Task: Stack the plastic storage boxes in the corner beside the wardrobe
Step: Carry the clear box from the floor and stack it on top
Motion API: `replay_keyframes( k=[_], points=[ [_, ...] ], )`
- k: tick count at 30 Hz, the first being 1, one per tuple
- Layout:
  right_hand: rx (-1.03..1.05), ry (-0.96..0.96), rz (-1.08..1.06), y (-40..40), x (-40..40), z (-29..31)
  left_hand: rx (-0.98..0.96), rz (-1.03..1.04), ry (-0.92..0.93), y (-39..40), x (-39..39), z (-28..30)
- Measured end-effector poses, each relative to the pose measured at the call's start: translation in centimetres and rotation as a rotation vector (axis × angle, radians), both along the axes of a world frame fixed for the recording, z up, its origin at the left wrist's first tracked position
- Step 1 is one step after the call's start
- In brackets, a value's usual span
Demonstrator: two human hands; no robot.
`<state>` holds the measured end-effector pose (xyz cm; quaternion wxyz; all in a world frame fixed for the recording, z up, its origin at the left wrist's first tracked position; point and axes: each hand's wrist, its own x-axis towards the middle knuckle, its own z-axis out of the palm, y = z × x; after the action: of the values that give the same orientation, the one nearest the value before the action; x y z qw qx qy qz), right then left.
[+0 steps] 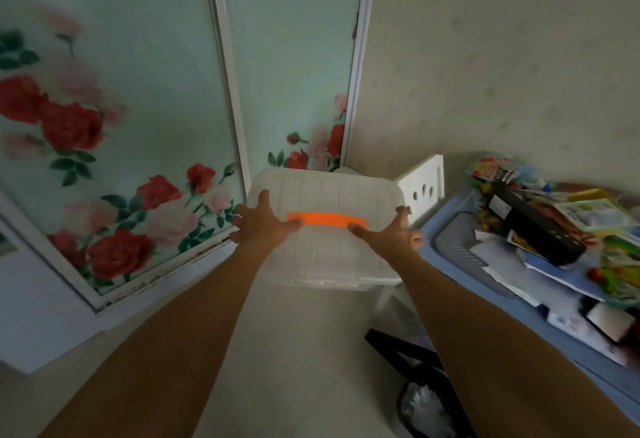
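Observation:
A translucent white plastic storage box [329,195] with a ribbed lid and an orange handle strip [327,220] stands in the corner beside the wardrobe [138,108]. My left hand [265,221] lies flat on the lid's left side, fingers spread. My right hand [391,233] rests on the lid's right side, fingers spread, thumb near the orange strip. Neither hand grips anything. What is under the box is hidden by it.
The wardrobe's sliding doors show red and pink roses. A white board with holes [424,184] leans against the wall behind the box. A blue-lidded box [460,229] at right carries a pile of papers and packets [561,229]. A black bag [422,389] lies on the floor.

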<state>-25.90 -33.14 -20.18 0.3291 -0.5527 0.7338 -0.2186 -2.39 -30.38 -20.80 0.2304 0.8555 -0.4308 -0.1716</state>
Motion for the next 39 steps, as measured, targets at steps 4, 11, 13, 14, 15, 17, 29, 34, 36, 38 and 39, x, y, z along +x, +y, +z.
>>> replay_keyframes(
  k=[4,11,13,14,15,17,29,34,36,38,39],
  points=[
    [0.019,0.048,-0.052,-7.2,4.3,0.0,0.011,-0.021,0.003,-8.1,4.6,-0.4],
    [-0.001,-0.033,-0.076,-24.5,9.8,-1.6,-0.003,-0.057,-0.006,-25.7,9.9,-1.4],
    [0.029,-0.002,-0.094,-28.9,11.1,-1.6,0.004,-0.069,0.007,-30.2,11.1,-1.2],
    [0.041,0.003,-0.117,-31.6,11.8,-1.8,0.014,-0.078,0.002,-33.2,11.8,-1.2],
    [0.053,0.001,-0.132,-33.5,12.3,-1.6,0.020,-0.080,-0.001,-35.3,12.3,-1.0],
    [0.074,-0.003,-0.153,-37.2,13.3,-1.5,0.019,-0.098,-0.006,-39.6,13.2,-0.7],
    [0.093,0.052,-0.347,-62.9,16.7,-3.9,0.045,-0.290,-0.015,-69.6,16.8,-4.3],
    [0.092,0.085,-0.437,-73.3,18.1,-5.3,0.094,-0.365,-0.018,-82.1,17.8,-5.6],
    [0.099,0.086,-0.468,-76.9,17.9,-6.0,0.110,-0.397,-0.021,-86.1,17.5,-6.1],
    [0.120,0.087,-0.499,-80.4,17.6,-6.8,0.114,-0.431,-0.002,-89.9,16.9,-6.9],
    [0.132,0.088,-0.517,-82.6,17.3,-7.3,0.121,-0.445,0.012,-92.3,16.5,-7.5]
  ],
)
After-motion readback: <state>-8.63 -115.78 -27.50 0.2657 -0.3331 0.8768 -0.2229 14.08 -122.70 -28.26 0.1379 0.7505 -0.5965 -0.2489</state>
